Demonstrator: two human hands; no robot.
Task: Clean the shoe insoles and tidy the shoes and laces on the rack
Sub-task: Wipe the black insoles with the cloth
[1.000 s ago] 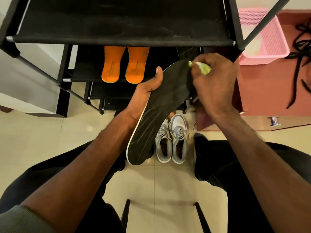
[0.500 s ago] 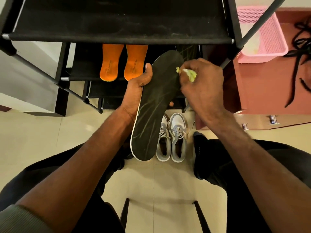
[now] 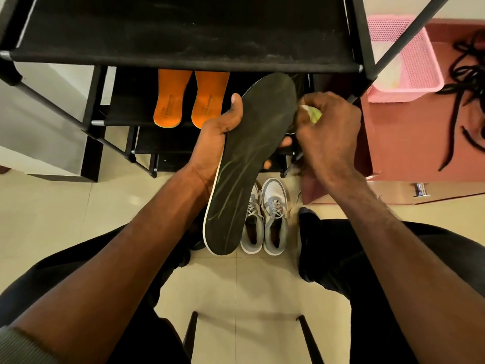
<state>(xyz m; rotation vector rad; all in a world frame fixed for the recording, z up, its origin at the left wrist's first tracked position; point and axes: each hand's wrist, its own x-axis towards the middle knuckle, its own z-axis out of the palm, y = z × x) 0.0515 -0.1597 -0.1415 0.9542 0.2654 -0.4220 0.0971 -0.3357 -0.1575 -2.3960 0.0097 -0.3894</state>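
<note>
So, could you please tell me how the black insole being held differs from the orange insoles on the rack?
The black insole is dark with pale streaks and a white edge; the orange insoles are bright with small printed text. The black insole is in the left hand, beside the right hand gripping a yellow-green cloth; the orange insoles lie side by side on a rack shelf, untouched. All lie lengthwise, pointing away from the person.

Two orange insoles [image 3: 191, 98] are being carried side by side on a lower shelf of the black rack [image 3: 183, 30]. A pair of grey-and-white sneakers [image 3: 265, 216] is being borne by the tiled floor [image 3: 65, 219] just before it.
</note>
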